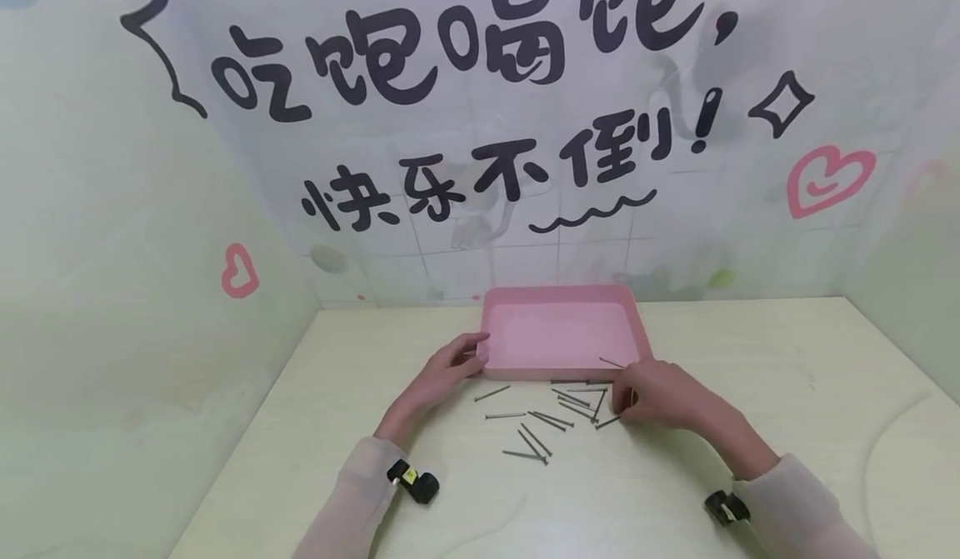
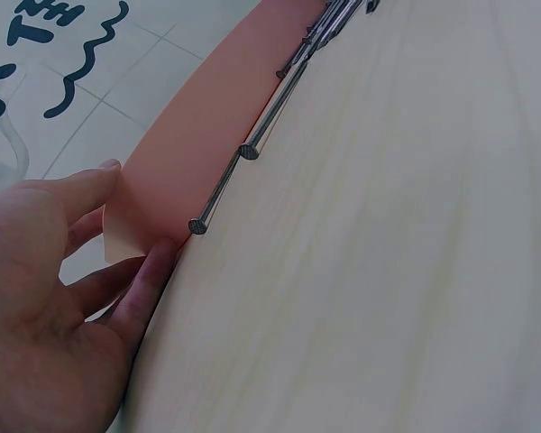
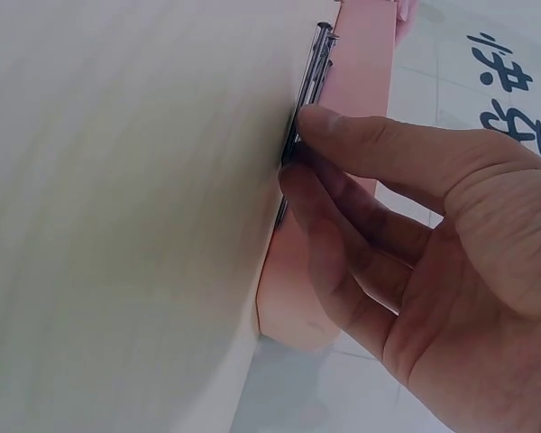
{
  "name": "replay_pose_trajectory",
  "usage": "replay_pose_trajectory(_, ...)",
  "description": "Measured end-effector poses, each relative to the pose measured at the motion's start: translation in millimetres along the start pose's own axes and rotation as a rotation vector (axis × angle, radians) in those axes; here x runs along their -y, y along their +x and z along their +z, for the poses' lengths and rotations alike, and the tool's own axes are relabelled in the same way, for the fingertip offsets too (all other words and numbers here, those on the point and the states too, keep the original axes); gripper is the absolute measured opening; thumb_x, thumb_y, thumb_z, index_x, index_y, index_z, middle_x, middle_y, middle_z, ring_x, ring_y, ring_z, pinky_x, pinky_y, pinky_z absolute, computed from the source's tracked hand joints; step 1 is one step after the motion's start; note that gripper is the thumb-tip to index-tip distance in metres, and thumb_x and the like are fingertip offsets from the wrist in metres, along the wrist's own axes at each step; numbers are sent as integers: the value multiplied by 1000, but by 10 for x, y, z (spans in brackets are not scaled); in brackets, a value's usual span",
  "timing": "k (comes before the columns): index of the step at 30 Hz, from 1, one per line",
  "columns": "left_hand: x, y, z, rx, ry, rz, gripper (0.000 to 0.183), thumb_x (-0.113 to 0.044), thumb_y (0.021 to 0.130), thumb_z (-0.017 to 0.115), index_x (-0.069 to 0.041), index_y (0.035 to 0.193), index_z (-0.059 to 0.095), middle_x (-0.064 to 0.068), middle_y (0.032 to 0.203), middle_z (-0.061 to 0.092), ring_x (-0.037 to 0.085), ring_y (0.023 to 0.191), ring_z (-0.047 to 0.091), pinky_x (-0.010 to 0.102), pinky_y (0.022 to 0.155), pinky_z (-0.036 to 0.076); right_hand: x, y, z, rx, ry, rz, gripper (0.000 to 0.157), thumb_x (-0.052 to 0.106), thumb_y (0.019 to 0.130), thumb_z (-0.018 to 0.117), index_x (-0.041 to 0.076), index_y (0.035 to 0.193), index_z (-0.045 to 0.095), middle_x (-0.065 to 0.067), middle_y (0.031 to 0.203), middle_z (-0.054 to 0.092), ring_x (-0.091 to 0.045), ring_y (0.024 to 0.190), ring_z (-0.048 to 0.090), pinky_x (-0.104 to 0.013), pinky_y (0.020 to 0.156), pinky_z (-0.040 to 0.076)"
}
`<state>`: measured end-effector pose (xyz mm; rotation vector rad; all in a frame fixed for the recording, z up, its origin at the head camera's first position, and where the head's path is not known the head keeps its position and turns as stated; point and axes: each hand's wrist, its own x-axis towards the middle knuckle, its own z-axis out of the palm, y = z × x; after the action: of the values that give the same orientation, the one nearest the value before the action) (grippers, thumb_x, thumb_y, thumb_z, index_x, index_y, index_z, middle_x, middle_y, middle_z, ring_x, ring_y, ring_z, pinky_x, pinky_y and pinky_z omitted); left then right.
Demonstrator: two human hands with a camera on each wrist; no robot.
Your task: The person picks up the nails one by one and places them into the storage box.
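Note:
A shallow pink tray (image 1: 566, 294) stands at the back of the table. At its front left corner my left hand (image 1: 453, 359) grips the tray, fingers bent about the corner (image 2: 131, 216). My right hand (image 1: 660, 392) is low at the front right corner, where thumb and forefinger pinch a nail (image 1: 607, 422) among others. In the right wrist view the fingertips cover part of the nails (image 3: 317, 68), so how many they hold is hidden. One nail (image 1: 611, 362) shows beside the right knuckles, over the tray's front; whether it lies inside cannot be told.
Several loose nails (image 1: 551, 420) lie scattered on the pale table (image 1: 637, 501) before the tray, some close to its front wall. A printed backdrop (image 1: 450, 142) rises behind the tray. Each sleeve carries a small black device (image 1: 423, 487) at the wrist.

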<state>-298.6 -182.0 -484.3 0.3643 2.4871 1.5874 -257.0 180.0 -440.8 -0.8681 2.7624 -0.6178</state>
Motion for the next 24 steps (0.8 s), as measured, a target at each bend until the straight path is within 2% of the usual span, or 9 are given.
replay_pose_trajectory(7, 18, 5, 7, -11, 7, -15, 50, -35, 104, 62, -24, 152, 51, 9, 152, 56, 28, 135, 58, 51, 119, 43, 8, -15, 2, -7, 4, -6, 24, 2, 82, 79, 25, 77, 76, 16, 74, 67, -2, 69, 55, -23, 65, 49)
replay_pose_trajectory(24, 43, 2, 20, 3, -2, 4, 50, -34, 105, 61, -23, 153, 50, 11, 153, 55, 29, 136, 58, 51, 119, 44, 11, -41, 26, -9, -24, -27, 26, 1, 81, 76, 25, 74, 73, 16, 71, 63, -2, 66, 51, -23, 62, 46)
